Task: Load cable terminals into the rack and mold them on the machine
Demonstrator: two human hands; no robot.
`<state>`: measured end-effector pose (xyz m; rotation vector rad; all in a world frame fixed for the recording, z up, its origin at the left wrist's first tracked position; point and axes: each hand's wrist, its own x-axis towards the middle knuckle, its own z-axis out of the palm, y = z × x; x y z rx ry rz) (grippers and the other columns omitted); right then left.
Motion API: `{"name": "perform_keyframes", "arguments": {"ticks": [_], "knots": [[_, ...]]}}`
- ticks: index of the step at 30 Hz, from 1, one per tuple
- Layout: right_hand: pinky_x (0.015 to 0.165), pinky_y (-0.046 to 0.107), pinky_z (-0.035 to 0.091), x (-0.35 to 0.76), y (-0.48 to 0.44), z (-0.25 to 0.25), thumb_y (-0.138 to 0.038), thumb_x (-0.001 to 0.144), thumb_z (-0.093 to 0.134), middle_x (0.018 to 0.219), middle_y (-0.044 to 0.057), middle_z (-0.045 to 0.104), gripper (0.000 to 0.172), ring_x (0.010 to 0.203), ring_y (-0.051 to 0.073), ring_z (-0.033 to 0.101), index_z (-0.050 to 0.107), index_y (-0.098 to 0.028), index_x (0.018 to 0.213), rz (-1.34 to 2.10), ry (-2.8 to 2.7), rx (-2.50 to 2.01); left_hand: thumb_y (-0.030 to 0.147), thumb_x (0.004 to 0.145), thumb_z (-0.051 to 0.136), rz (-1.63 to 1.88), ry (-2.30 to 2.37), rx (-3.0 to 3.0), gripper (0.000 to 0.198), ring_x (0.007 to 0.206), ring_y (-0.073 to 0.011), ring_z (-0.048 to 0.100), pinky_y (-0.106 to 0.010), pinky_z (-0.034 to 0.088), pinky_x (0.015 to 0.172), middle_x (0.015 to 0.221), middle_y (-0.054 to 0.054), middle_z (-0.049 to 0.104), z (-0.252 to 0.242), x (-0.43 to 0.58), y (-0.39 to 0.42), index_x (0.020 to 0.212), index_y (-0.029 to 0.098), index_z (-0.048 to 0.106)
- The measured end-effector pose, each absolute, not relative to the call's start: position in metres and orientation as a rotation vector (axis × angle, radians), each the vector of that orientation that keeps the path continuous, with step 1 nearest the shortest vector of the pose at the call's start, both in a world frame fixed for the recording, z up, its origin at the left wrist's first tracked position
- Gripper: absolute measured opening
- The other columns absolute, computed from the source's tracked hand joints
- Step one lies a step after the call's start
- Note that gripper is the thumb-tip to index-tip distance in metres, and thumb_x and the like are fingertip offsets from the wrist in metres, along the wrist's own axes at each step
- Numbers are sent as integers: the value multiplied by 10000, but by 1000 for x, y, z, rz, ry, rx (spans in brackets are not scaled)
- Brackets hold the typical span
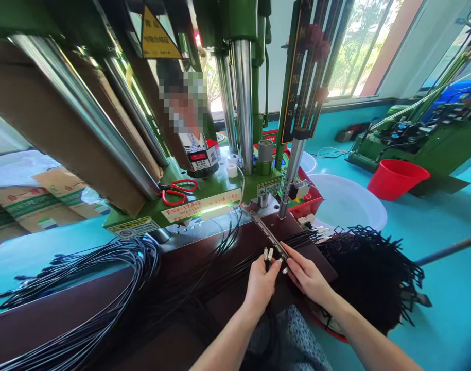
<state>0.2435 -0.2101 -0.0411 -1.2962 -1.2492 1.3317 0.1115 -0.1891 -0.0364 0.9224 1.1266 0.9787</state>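
Over the brown tabletop (50, 309) by the green press (214, 188), left grip (260, 282) is pinched snug on some metal-tipped cable plugs (271, 253) while right grip (307, 273) is curled around a slotted metal strip (271, 235) at its near end, probably to steady it.

A long, narrow, slotted grey metal strip (271, 237) is slanting over the counter (178, 264) near its right edge, its far end pointing toward the back edge. Close beside its near end, silvery connectors (271, 253) on black cables are sticking upward together.
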Motion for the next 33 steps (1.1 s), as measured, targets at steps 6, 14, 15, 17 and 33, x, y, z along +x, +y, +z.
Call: {"name": "perform_keyframes", "arguments": {"ticks": [6,14,15,17,33], "knots": [[299,145,202,245,-211,-39,-510,830,450,480,-80,356,598,359,48,273,369,-184,1325,1371,-1121,-1301,494,755,493,1113,1097,935,317,393,-47,322,-171,275,384,464,86,371,-31,100,-185,745,178,475],[283,132,198,251,-210,-32,-495,828,465,448,-89,352,618,328,34,259,367,-139,1323,1491,-1177,-1251,527,700,550,825,986,821,350,313,-26,150,-143,112,292,411,140,248,-28,105,-187,787,232,383],[281,130,199,252,-209,-32,-488,831,466,453,-88,356,605,331,33,262,372,-145,1321,1499,-1194,-1248,526,684,570,808,959,828,359,311,-24,154,-145,115,291,403,139,247,-28,105,-187,769,222,399],[279,125,199,254,-209,-34,-477,841,460,461,-86,357,578,335,33,265,379,-161,1318,1515,-1220,-1242,525,640,618,802,932,810,387,301,-19,165,-151,123,293,382,138,246,-27,105,-187,725,208,413],[286,141,197,256,-211,-36,-463,855,446,474,-74,380,552,342,38,274,386,-168,1317,1481,-1268,-1236,532,495,714,821,962,665,488,261,-12,186,-160,117,288,307,139,273,-26,102,-182,613,208,368]]}}
